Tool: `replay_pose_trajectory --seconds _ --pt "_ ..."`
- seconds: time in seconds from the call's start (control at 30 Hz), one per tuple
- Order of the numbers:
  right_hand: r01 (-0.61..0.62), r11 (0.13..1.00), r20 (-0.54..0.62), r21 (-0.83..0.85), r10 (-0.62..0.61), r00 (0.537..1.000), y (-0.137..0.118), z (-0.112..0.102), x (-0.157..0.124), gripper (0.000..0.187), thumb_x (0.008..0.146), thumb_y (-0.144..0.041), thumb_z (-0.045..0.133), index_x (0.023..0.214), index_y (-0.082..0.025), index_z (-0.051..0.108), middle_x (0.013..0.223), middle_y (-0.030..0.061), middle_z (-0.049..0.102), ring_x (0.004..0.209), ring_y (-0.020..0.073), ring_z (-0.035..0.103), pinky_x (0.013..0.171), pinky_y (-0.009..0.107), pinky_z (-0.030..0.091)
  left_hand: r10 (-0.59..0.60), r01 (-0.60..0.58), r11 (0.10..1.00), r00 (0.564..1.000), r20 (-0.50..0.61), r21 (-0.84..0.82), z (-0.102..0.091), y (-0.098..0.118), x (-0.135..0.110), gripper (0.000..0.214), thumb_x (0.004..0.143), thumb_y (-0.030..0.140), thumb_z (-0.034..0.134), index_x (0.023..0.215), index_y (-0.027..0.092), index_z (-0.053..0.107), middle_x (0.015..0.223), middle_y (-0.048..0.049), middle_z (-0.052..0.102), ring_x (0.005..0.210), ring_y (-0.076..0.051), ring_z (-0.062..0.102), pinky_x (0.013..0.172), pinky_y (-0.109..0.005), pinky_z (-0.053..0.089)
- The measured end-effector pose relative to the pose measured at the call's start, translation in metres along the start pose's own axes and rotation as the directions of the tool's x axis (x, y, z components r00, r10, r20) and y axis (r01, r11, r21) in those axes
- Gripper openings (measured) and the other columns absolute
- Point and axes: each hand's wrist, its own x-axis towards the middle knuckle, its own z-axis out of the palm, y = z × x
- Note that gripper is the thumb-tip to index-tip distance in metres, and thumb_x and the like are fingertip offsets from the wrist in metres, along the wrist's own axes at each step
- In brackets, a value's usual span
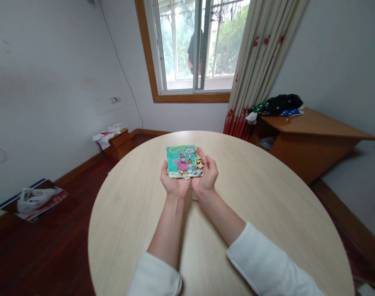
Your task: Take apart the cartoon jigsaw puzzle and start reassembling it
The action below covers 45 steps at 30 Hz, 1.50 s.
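Flat, rectangular teal-and-pink cartoon jigsaw (180, 161) lies across L grip (175, 183) & R grip (207, 176), both palm-up, half-curled w/ hold of it, neither nearer. Long axis approx. L–R, over far half of pale, round, wood-look counter (255, 205).

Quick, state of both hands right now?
Left hand: palm up, holding the jigsaw puzzle from below, fingers hidden.
Right hand: cupped, holding the puzzle's right side.
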Motion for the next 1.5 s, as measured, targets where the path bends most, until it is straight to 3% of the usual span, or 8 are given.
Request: replay_pose_trajectory --seconds 0.23,0.43,0.6,0.8,0.87,1.03,1.27,1.5 --pt "-0.06 0.998 0.024 0.012 0.06 0.998 -0.003 -0.006 0.005 0.044 0.079 -0.038 0.046 0.112 -0.014 0.062 0.107 0.0088 0.068 0.108 0.0219 0.06 0.105 0.046 0.038 0.004 -0.01 0.999 0.993 -0.12 -0.052 -0.001 -0.002 0.003 0.045 0.09 0.038 0.033 0.11 0.012 0.065 0.117 -0.0141 0.065 0.115 -0.028 0.057 0.101 -0.05 0.04" --pt "-0.106 0.994 -0.044 0.035 0.108 0.993 -0.006 -0.003 0.004 0.039 0.079 -0.037 0.046 0.106 -0.015 0.064 0.101 0.0076 0.07 0.101 0.0208 0.063 0.103 0.043 0.042 0.005 -0.012 0.999 0.988 -0.154 -0.042 0.002 -0.002 0.003 0.044 0.09 0.036 0.033 0.105 0.012 0.067 0.113 -0.0135 0.067 0.111 -0.026 0.059 0.098 -0.047 0.043" --pt "-0.107 0.994 -0.014 0.032 0.107 0.994 -0.006 0.002 0.002 0.033 0.079 -0.032 0.045 0.098 -0.015 0.067 0.091 0.0056 0.072 0.098 0.0197 0.065 0.101 0.042 0.044 0.04 -0.036 0.999 0.985 -0.168 0.025 0.003 -0.003 0.004 0.041 0.09 0.033 0.034 0.104 0.014 0.067 0.112 -0.0123 0.068 0.109 -0.024 0.06 0.097 -0.044 0.044" --pt "-0.035 0.999 0.02 -0.02 0.035 0.999 -0.002 0.003 0.004 0.015 0.073 -0.022 0.058 0.083 -0.018 0.068 0.081 -0.0006 0.072 0.087 0.016 0.067 0.098 0.035 0.047 0.078 -0.074 0.997 0.989 -0.125 0.034 0.01 -0.005 0.002 0.054 0.091 0.052 0.032 0.107 0.012 0.065 0.112 -0.0145 0.067 0.109 -0.027 0.061 0.096 -0.045 0.046" --pt "-0.012 0.999 0.024 -0.048 0.013 1.0 -0.001 0.003 0.004 0.015 0.071 -0.02 0.063 0.084 -0.018 0.067 0.082 -0.0006 0.073 0.084 0.0152 0.067 0.096 0.035 0.048 0.088 -0.083 0.996 0.988 -0.13 0.041 0.013 -0.005 0.001 0.049 0.092 0.047 0.035 0.108 0.012 0.065 0.109 -0.0135 0.069 0.107 -0.025 0.062 0.096 -0.042 0.046" --pt "0.025 0.993 0.039 -0.117 -0.02 0.999 0.003 -0.001 0.003 0.036 0.065 -0.013 0.07 0.1 -0.019 0.063 0.083 -0.0002 0.073 0.082 0.016 0.069 0.091 0.039 0.052 0.085 -0.073 0.996 0.968 -0.237 0.059 0.016 -0.007 0.002 0.032 0.094 0.024 0.038 0.108 0.012 0.065 0.102 -0.0109 0.071 0.099 -0.019 0.066 0.095 -0.032 0.047" --pt "-0.003 0.995 0.016 -0.102 0.005 1.0 0.004 -0.009 0.01 0.024 0.07 -0.01 0.063 0.093 -0.018 0.066 0.081 0.0004 0.073 0.081 0.0152 0.069 0.091 0.039 0.052 0.119 -0.095 0.99 0.962 -0.246 0.109 0.011 -0.01 0.007 0.033 0.095 0.023 0.035 0.11 0.013 0.063 0.104 -0.0109 0.071 0.097 -0.018 0.067 0.095 -0.033 0.048" --pt "-0.066 0.995 0.081 -0.079 0.073 0.994 -0.004 -0.007 0.018 0.02 0.074 -0.01 0.056 0.087 -0.019 0.068 0.085 -0.0004 0.073 0.086 0.0141 0.068 0.096 0.036 0.049 0.063 -0.051 0.997 0.977 -0.203 0.062 0.015 0.003 0.002 0.032 0.094 0.022 0.038 0.104 0.012 0.066 0.099 -0.0094 0.072 0.099 -0.02 0.067 0.095 -0.035 0.049"
